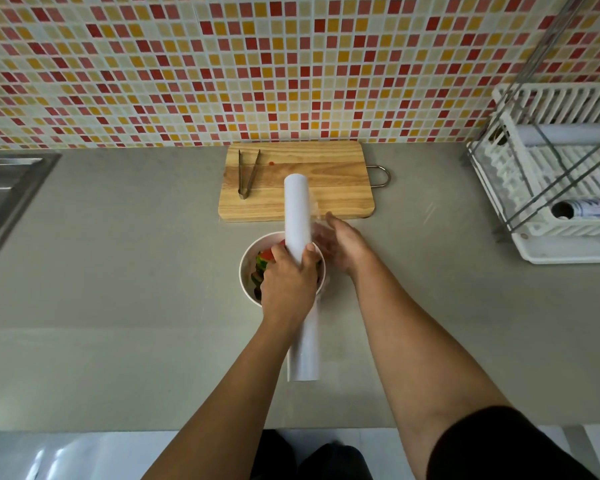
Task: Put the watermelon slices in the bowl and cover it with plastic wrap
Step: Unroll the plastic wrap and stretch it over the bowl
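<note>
A white bowl [248, 263] sits on the grey counter and holds watermelon slices [264, 258], red with green rind, mostly hidden by my hand. A long white roll of plastic wrap [296, 209] lies lengthwise over the bowl. My left hand [286, 282] grips the roll at its middle, right above the bowl. My right hand [340, 245] is beside the roll on the right, fingers on the loose clear film [315, 216] coming off it.
A wooden cutting board [329, 168] with metal tongs [247, 174] lies behind the bowl against the tiled wall. A white dish rack [551, 188] holding other rolls stands at the right. A steel sink [4, 195] is at the left edge.
</note>
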Demonstrator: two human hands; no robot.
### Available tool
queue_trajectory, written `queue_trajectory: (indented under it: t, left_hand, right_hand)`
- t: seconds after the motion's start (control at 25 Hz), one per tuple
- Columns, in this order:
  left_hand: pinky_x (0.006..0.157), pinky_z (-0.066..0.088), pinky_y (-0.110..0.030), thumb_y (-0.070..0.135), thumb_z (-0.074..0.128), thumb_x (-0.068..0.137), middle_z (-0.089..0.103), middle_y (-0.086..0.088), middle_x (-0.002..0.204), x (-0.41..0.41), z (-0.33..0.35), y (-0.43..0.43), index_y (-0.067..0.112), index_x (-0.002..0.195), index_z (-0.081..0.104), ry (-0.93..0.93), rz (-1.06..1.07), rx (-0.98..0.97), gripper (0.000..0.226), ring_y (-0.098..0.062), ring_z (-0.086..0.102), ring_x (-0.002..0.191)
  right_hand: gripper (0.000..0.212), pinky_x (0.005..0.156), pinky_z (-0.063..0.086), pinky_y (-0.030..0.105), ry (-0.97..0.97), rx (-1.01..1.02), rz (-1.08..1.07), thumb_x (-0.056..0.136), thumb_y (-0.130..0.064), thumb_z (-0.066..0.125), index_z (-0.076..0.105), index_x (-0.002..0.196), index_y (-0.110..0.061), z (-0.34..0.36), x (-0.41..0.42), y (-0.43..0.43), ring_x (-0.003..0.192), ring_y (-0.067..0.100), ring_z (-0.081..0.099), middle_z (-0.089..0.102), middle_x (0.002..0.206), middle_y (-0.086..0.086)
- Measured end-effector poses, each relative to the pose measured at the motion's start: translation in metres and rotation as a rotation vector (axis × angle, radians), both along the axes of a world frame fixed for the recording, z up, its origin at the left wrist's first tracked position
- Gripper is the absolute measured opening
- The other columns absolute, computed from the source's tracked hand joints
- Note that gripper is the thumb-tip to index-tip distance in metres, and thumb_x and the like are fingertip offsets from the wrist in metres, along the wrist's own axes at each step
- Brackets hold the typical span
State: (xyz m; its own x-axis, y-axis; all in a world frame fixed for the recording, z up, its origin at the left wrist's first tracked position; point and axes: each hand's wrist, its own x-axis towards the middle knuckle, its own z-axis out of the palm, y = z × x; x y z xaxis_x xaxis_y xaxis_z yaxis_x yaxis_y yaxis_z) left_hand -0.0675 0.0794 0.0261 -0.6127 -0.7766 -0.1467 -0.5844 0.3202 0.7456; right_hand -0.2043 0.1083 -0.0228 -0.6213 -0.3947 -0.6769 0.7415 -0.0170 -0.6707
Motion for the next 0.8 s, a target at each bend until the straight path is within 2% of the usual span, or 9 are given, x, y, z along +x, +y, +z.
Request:
queue_trajectory:
  t: [0.04, 0.08, 0.12, 0.2, 0.36, 0.48, 0.6, 0.72, 0.8]
  left_hand:
    - [0.066, 0.040, -0.033, 0.045, 0.042, 0.094, 0.061, -0.015, 0.099, 0.000, 0.000, 0.001, 0.005, 0.112, 0.047, 0.006, 0.001, -0.015, 0.045, -0.029, 0.056, 0.079]
    - [0.066, 0.041, -0.033, 0.045, 0.041, 0.094, 0.061, -0.016, 0.102, 0.001, 0.000, 0.003, 0.004, 0.114, 0.046, 0.003, 0.001, -0.038, 0.045, -0.030, 0.058, 0.083]
    - [0.067, 0.042, -0.034, 0.045, 0.040, 0.095, 0.061, -0.017, 0.104, 0.001, 0.000, 0.004, 0.004, 0.115, 0.046, -0.006, 0.002, -0.065, 0.046, -0.031, 0.060, 0.087]
    - [0.070, 0.045, -0.036, 0.047, 0.037, 0.095, 0.061, -0.017, 0.107, 0.003, 0.001, 0.006, 0.005, 0.116, 0.045, -0.034, 0.014, -0.116, 0.048, -0.032, 0.060, 0.093]
    - [0.080, 0.047, -0.044, 0.049, 0.028, 0.095, 0.062, -0.018, 0.107, 0.007, 0.006, 0.004, 0.005, 0.111, 0.052, -0.056, 0.022, -0.157, 0.053, -0.033, 0.055, 0.099]
    - [0.073, 0.039, -0.035, 0.047, 0.024, 0.098, 0.062, -0.015, 0.109, 0.011, 0.008, -0.003, 0.008, 0.117, 0.052, -0.034, 0.052, 0.047, 0.053, -0.022, 0.049, 0.084]
    - [0.083, 0.039, -0.037, 0.041, 0.022, 0.100, 0.054, -0.016, 0.122, 0.012, 0.008, -0.007, 0.009, 0.133, 0.040, -0.003, 0.100, 0.255, 0.049, -0.025, 0.048, 0.095]
    - [0.078, 0.044, -0.037, 0.038, 0.025, 0.099, 0.055, -0.014, 0.114, 0.014, 0.009, -0.004, 0.009, 0.127, 0.042, 0.055, 0.103, 0.174, 0.044, -0.024, 0.050, 0.091]
    - [0.076, 0.048, -0.040, 0.039, 0.028, 0.098, 0.055, -0.012, 0.106, 0.014, 0.008, -0.003, 0.008, 0.119, 0.045, 0.061, 0.095, 0.129, 0.041, -0.026, 0.053, 0.088]
  right_hand:
    - [0.011, 0.057, 0.045, 0.025, 0.028, 0.027, -0.069, 0.093, -0.028, 0.052, 0.055, 0.091, -0.018, 0.001, -0.005, -0.003, 0.064, 0.011, 0.060, 0.065, 0.081, 0.001]
    - [0.009, 0.054, 0.042, 0.024, 0.052, 0.049, -0.145, 0.091, -0.019, 0.056, 0.051, 0.098, -0.021, 0.001, -0.008, -0.004, 0.061, 0.010, 0.058, 0.063, 0.079, 0.001]
    - [0.022, 0.049, 0.039, 0.023, 0.067, 0.086, -0.214, 0.089, -0.012, 0.058, 0.047, 0.104, -0.023, -0.002, -0.010, -0.005, 0.054, 0.010, 0.055, 0.061, 0.074, 0.002]
    - [0.027, 0.041, 0.037, 0.022, 0.110, 0.141, -0.304, 0.086, -0.007, 0.059, 0.045, 0.103, -0.022, -0.007, -0.010, -0.004, 0.041, 0.011, 0.049, 0.056, 0.064, 0.006]
    - [0.014, 0.075, 0.049, 0.036, 0.428, 0.400, -0.273, 0.086, -0.015, 0.060, 0.047, 0.091, -0.017, -0.022, -0.005, -0.003, 0.075, 0.021, 0.057, 0.062, 0.086, 0.008]
    - [0.012, 0.073, 0.045, 0.032, 0.540, 0.445, -0.270, 0.087, -0.014, 0.059, 0.047, 0.085, -0.016, -0.031, -0.001, -0.006, 0.079, 0.021, 0.057, 0.066, 0.091, 0.013]
    - [0.009, 0.079, 0.048, 0.032, 0.552, 0.462, -0.107, 0.090, -0.021, 0.055, 0.055, 0.085, -0.014, -0.037, 0.007, -0.009, 0.084, 0.025, 0.061, 0.069, 0.098, 0.017]
    - [0.044, 0.084, 0.049, 0.034, 0.489, 0.421, 0.067, 0.097, -0.041, 0.037, 0.062, 0.097, -0.005, -0.037, 0.012, -0.003, 0.089, 0.028, 0.064, 0.070, 0.099, 0.016]
    - [0.060, 0.091, 0.049, 0.040, 0.271, 0.231, 0.079, 0.097, -0.050, 0.024, 0.057, 0.111, -0.002, -0.034, 0.012, 0.002, 0.095, 0.029, 0.064, 0.068, 0.103, 0.016]
